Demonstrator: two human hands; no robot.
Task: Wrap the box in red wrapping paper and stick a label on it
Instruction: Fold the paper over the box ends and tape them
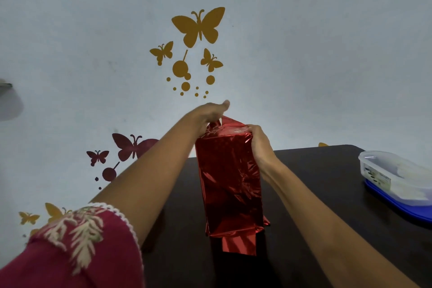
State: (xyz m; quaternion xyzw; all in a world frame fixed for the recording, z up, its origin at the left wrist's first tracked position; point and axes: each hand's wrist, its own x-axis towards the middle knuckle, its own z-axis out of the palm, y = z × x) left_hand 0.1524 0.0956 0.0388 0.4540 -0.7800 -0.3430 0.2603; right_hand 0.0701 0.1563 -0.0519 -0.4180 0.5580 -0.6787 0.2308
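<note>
The box point(230, 177), covered in shiny red wrapping paper point(238, 244), is lying lengthwise on the dark table point(327, 182); your left hand point(210, 113) is pinching the loose paper at its far end; your right hand point(258, 141) is gripping the far right corner, fingers curled around it; a clear plastic container point(395, 175) is sitting well apart on the right.

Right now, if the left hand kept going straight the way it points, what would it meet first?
The left hand points away from the person, over the top of the red-wrapped box. Beyond its fingertips only the white wall with butterfly stickers shows, so probably the wall; depth is unclear.
</note>
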